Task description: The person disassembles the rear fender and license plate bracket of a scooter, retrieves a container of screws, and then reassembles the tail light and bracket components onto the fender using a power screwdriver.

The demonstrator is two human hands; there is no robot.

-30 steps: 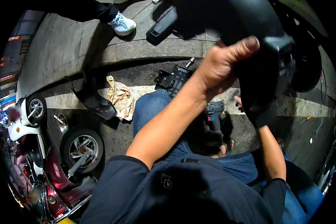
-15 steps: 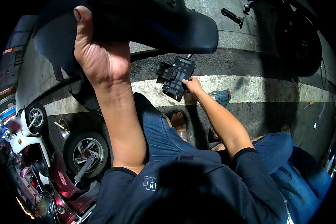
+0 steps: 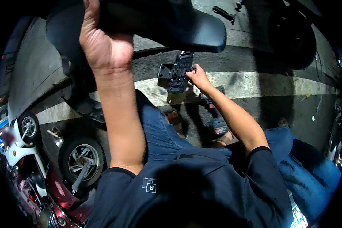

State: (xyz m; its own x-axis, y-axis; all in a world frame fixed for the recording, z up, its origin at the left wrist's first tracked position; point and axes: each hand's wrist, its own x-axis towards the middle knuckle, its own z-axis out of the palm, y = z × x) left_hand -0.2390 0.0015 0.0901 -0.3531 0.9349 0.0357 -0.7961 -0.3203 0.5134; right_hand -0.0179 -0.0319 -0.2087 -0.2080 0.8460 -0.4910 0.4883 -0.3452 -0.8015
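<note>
My left hand (image 3: 108,49) is raised, palm toward me, against a large black moulded vehicle part (image 3: 201,32) with a rounded end. Its thumb points up along the part; the other fingers disappear into the dark behind it. Below the rounded end, my right hand (image 3: 198,78) pinches the right edge of a black plastic plate bracket (image 3: 181,72), thumb on the near face. A smaller dark mounting piece (image 3: 165,73) sticks out from the bracket's left side. Above the bracket shows a bit of metal rod, and whether the two are joined cannot be made out.
A power tool (image 3: 219,123) stands on the ground near my foot. At left are a loose-looking wheel (image 3: 81,161), a white scooter (image 3: 21,148) and a dark red one (image 3: 62,190). A black shock-absorber-like part (image 3: 223,13) lies far off. Someone in jeans (image 3: 311,171) is close at my right.
My right hand has shifted slightly upward and turned the bracket more upright, showing its ribbed face. My left hand stays on the black part. The whole view has shifted somewhat.
</note>
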